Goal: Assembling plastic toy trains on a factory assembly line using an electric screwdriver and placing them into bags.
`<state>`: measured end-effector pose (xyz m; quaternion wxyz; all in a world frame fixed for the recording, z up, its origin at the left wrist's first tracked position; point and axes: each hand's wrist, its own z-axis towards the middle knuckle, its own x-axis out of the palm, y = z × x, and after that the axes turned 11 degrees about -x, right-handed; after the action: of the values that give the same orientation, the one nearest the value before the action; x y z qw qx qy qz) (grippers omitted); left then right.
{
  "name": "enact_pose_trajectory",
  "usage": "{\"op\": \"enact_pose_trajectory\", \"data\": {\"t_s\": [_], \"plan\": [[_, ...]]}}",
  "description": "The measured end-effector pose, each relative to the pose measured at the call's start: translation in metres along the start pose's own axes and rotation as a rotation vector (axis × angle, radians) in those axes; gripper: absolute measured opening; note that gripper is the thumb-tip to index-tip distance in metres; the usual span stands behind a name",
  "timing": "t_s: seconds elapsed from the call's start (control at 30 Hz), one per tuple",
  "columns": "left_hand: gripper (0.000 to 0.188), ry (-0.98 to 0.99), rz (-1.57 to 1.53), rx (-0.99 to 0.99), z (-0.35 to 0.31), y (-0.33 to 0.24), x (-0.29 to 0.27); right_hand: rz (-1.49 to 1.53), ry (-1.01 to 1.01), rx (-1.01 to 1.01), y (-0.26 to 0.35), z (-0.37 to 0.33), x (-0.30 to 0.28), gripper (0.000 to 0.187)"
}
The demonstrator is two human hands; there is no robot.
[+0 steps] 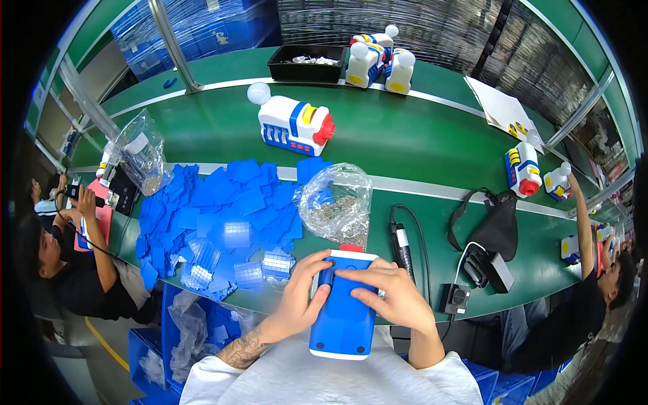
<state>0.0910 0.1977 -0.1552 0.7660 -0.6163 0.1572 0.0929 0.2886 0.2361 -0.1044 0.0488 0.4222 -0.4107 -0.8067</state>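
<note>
Close to my body is a blue-and-white plastic toy (343, 317), its flat blue face up, with dark round spots at the near corners and a red part at the far end. My left hand (302, 297) grips it along the left edge, the thumb lying on the blue face. From the right, my right hand (398, 297) holds the upper part, index finger reaching across to the far left corner and thumb on the middle. Whether something small sits under that fingertip is hidden. Just beyond the toy, a clear bag of small metal screws (337, 209) lies open.
Blue plastic sheets (229, 196) are heaped at left, with clear ribbed pieces (277, 263) on them. An electric screwdriver (401, 246) with its cable, a power adapter (455, 299) and a black pouch (496, 223) lie right. A finished-looking toy (293, 125) stands beyond. Co-workers sit both sides.
</note>
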Motion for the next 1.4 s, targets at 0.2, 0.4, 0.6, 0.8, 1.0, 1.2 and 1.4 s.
{"op": "enact_pose_trajectory", "data": {"t_s": [0.2,0.4,0.6,0.8,1.0,1.2,1.4], "plan": [[0.032,0.017,0.082,0.035,0.003,0.001,-0.004,0.030,-0.114,0.003,-0.003,0.008,0.001,0.032],[0.031,-0.010,0.019,0.005,0.000,0.004,-0.005,-0.032,-0.120,0.021,0.001,0.009,0.010,0.033],[0.033,0.010,0.058,0.029,0.000,0.004,-0.009,-0.140,-0.068,0.131,0.011,0.002,0.015,0.034],[0.037,0.028,0.011,-0.014,0.003,0.005,-0.012,-0.329,-0.190,0.077,0.007,-0.013,0.040,0.035],[0.028,-0.078,-0.159,-0.191,0.047,0.032,-0.019,-0.188,-0.527,0.039,-0.006,-0.021,0.064,0.020],[0.025,-0.002,0.346,0.142,0.144,0.097,0.000,-0.190,-0.852,0.175,-0.039,-0.030,0.060,0.016],[0.008,0.190,0.834,0.121,0.152,0.135,0.012,-0.608,-0.212,0.995,-0.096,-0.043,0.054,0.065]]}}
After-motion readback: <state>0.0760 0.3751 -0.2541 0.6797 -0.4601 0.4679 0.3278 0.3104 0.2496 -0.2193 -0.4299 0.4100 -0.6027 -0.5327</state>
